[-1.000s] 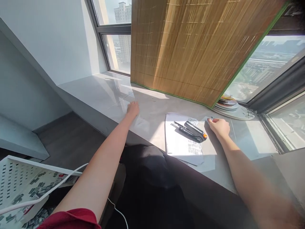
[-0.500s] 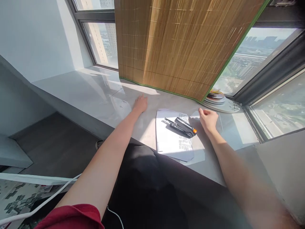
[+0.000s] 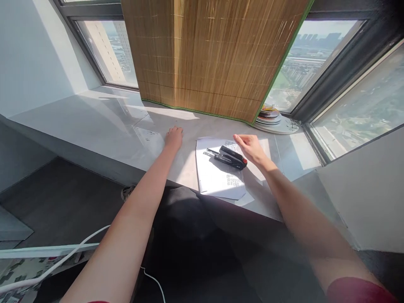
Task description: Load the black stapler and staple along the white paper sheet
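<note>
A black stapler [image 3: 229, 158] with a red-orange piece at its right end lies on sheets of printed paper [image 3: 214, 179]. Its upper arm is raised from the base, and thin metal parts stick out to the left. Over the upper right edge of the paper is my right hand [image 3: 251, 148], close to the stapler. Its fingers are curled with thumb and fingertips together; anything between them is too small to make out. Left of the paper, my left hand [image 3: 174, 137] rests on the pale windowsill [image 3: 189, 164], fingers down on the surface and holding nothing visible.
A bamboo blind [image 3: 202, 59] with a green edge hangs down to the back of the sill. Stacked plates [image 3: 269, 120] stand at the back right, by the window frame. A white cable [image 3: 72, 252] runs at the lower left. Bright sun patches cross the sill.
The view has shifted, so everything sits further left and somewhat higher. My right hand has moved left, nearer the stapler and over the paper's edge. The stapler stays on the paper.
</note>
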Action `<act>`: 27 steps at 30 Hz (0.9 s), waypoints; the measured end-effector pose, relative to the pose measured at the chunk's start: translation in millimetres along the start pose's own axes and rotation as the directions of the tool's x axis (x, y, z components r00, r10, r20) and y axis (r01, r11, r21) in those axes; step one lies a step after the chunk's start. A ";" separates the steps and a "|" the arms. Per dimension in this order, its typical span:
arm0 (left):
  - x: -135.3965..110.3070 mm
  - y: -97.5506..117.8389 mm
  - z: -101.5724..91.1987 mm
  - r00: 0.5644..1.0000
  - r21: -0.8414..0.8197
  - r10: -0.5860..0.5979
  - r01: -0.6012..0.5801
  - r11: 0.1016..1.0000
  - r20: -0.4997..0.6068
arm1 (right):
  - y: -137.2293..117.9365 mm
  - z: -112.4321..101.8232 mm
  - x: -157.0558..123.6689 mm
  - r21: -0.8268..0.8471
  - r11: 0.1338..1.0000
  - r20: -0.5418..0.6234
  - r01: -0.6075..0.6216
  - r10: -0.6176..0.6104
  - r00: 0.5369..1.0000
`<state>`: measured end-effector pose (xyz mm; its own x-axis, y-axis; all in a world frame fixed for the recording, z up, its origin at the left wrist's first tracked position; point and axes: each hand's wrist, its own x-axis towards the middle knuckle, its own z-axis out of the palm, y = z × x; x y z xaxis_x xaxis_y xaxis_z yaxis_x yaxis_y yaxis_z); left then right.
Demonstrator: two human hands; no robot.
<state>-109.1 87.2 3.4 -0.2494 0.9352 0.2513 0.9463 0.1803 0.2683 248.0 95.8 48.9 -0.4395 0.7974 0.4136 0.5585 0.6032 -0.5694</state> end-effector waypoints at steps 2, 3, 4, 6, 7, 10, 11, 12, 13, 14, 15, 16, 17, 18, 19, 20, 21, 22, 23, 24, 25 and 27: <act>2.0 -0.7 0.9 1.000 -0.016 0.003 -0.003 1.000 -0.009 | -11.2 -1.7 -4.8 0.014 0.999 0.210 0.033 -0.035 0.977; 2.8 -0.9 1.1 1.000 -0.025 0.000 0.000 1.000 -0.017 | -15.4 -0.9 -6.0 0.011 0.998 0.280 0.059 -0.060 0.958; 3.4 -0.9 1.1 1.000 -0.033 -0.008 0.007 0.999 -0.026 | -18.2 0.9 -6.5 0.004 0.996 0.324 0.089 -0.085 0.942; 3.6 -0.8 0.4 0.998 -0.043 -0.033 0.031 0.999 -0.044 | -19.9 6.3 -5.7 -0.019 0.989 0.358 0.143 -0.127 0.925; 3.3 -0.8 -0.4 0.998 -0.045 -0.045 0.043 0.998 -0.053 | -19.2 9.2 -4.9 -0.034 0.986 0.363 0.166 -0.143 0.921; 2.2 -1.8 -3.4 0.996 -0.062 -0.064 0.060 0.996 -0.069 | -15.0 15.5 -2.8 -0.068 0.978 0.377 0.195 -0.156 0.913; 2.0 -1.9 -4.3 0.996 -0.082 -0.061 0.055 0.995 -0.071 | -13.9 16.5 -2.6 -0.070 0.978 0.383 0.199 -0.158 0.910; 2.0 -1.6 -4.8 0.996 -0.116 -0.052 0.043 0.992 -0.072 | -13.2 17.1 -2.6 -0.071 0.977 0.386 0.199 -0.157 0.909; 2.0 -0.3 -5.0 0.996 -0.176 -0.036 0.022 0.984 -0.076 | -12.9 17.4 -2.7 -0.073 0.978 0.385 0.196 -0.153 0.910; 2.0 2.0 -4.7 0.996 -0.265 -0.018 -0.005 0.964 -0.085 | -13.0 17.5 -2.9 -0.076 0.979 0.382 0.190 -0.148 0.912; 1.9 5.4 -4.0 0.996 -0.381 0.005 -0.040 0.924 -0.094 | -13.2 17.6 -3.1 -0.077 0.979 0.377 0.186 -0.144 0.915; 1.5 9.8 -3.0 0.995 -0.511 0.036 -0.082 0.855 -0.098 | -13.5 17.8 -3.2 -0.073 0.980 0.374 0.184 -0.144 0.916; 0.6 14.9 -1.9 0.992 -0.637 0.075 -0.122 0.761 -0.100 | -13.7 17.9 -3.2 -0.065 0.981 0.374 0.183 -0.146 0.916; -0.8 20.3 -0.9 0.988 -0.741 0.121 -0.154 0.654 -0.098 | -13.8 18.2 -3.1 -0.052 0.982 0.374 0.182 -0.150 0.915; -2.7 25.7 -0.2 0.981 -0.814 0.173 -0.175 0.554 -0.093 | -13.6 18.5 -2.9 -0.036 0.983 0.375 0.180 -0.154 0.914; -5.1 30.6 0.0 0.970 -0.860 0.227 -0.185 0.476 -0.083 | -13.2 18.8 -2.7 -0.020 0.984 0.375 0.177 -0.157 0.914; -8.0 34.8 -0.3 0.959 -0.887 0.276 -0.185 0.423 -0.069 | -12.7 19.1 -2.4 -0.008 0.985 0.374 0.174 -0.158 0.914; -11.2 38.1 -1.2 0.949 -0.903 0.312 -0.178 0.390 -0.053 | -12.0 19.5 -2.2 -0.001 0.985 0.371 0.171 -0.159 0.915; -14.4 40.6 -2.6 0.940 -0.915 0.340 -0.167 0.367 -0.035 | -11.4 19.8 -2.0 0.003 0.985 0.368 0.171 -0.160 0.916; -17.6 42.3 -4.2 0.932 -0.925 0.362 -0.154 0.347 -0.020 | -10.7 20.1 -1.8 0.006 0.985 0.366 0.174 -0.164 0.916; -20.5 43.5 -6.0 0.926 -0.935 0.378 -0.142 0.326 -0.009 | -10.2 20.2 -1.7 0.009 0.984 0.365 0.177 -0.168 0.916; -25.3 44.8 -9.2 0.913 -0.947 0.408 -0.127 0.295 0.004 | -9.5 20.4 -1.6 0.021 0.983 0.364 0.182 -0.178 0.914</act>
<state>-62.3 68.9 17.6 0.1590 0.9288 0.3348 0.1161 -0.3543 0.9279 229.0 88.3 39.1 -0.7572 0.6149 0.2205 0.4539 0.7380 -0.4994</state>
